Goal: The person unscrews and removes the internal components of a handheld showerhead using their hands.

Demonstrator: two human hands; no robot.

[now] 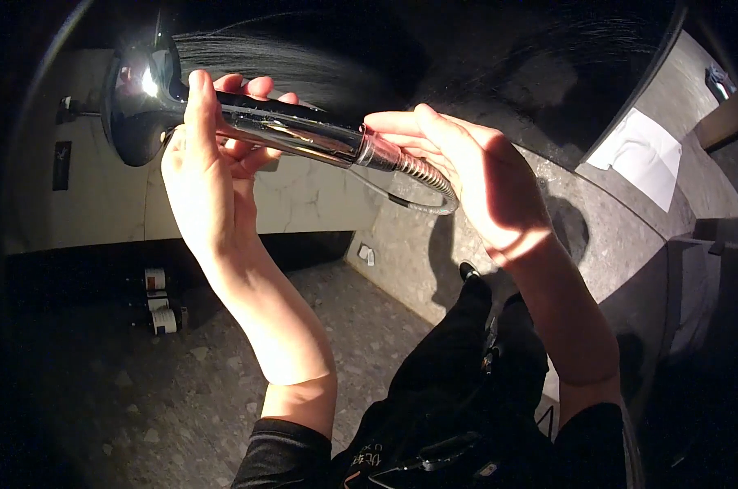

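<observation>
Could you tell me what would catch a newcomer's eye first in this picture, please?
First the shiny chrome shower head, held up across the upper middle, its round face at upper left catching a bright glint. The left hand wraps its handle, while the right hand grips the end where the ribbed metal hose curls down. Below lies a dim speckled floor with small bottles at left.

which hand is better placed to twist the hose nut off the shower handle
Right, probably. The right hand already has its fingers at the ribbed nut where the metal hose joins, while the left hand is wrapped around the chrome shower handle, steadying it.
</observation>
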